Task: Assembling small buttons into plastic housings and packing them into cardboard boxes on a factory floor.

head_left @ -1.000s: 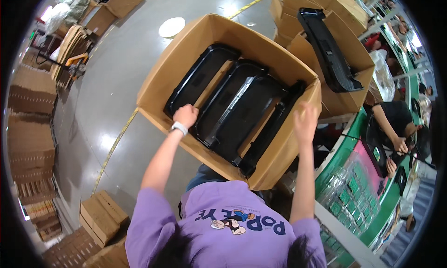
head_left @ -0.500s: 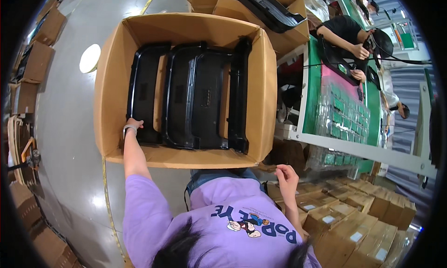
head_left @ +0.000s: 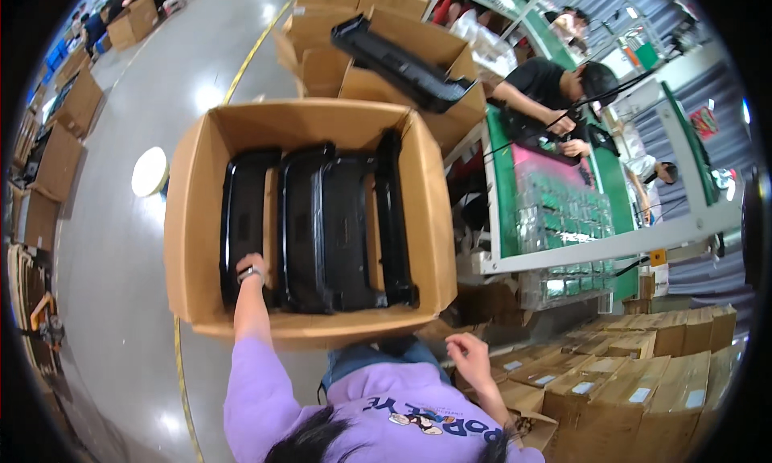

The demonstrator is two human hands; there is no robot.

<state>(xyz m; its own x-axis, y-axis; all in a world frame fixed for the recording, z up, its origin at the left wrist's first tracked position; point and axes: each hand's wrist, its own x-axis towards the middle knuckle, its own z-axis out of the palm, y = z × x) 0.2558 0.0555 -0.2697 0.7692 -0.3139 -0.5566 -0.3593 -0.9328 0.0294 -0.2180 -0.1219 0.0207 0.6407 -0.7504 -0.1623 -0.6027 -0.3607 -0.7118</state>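
Observation:
A large open cardboard box (head_left: 186,246) stands in front of me. Several long black plastic covers stand side by side inside it, with the leftmost black plastic cover (head_left: 248,197) under my left hand (head_left: 251,263). The left fingers bend down over that cover's near part; their tips are hidden, so whether they grip it does not show. A watch-like band circles this wrist. My right hand (head_left: 468,355) hovers just outside the box's near right corner, holding nothing, its fingers loosely bent and apart.
Behind the box, another black plastic cover (head_left: 402,65) lies across an open carton (head_left: 370,89). At right, a person works at a green bench (head_left: 503,189) with clear trays (head_left: 563,222). Closed cartons (head_left: 603,390) are stacked at lower right. A round white object (head_left: 150,172) stands at left.
My left hand has shifted right and nearer, from the leftmost cover's left edge onto its near part. The view has tilted up, so the box sits lower. My right hand stays beside the box.

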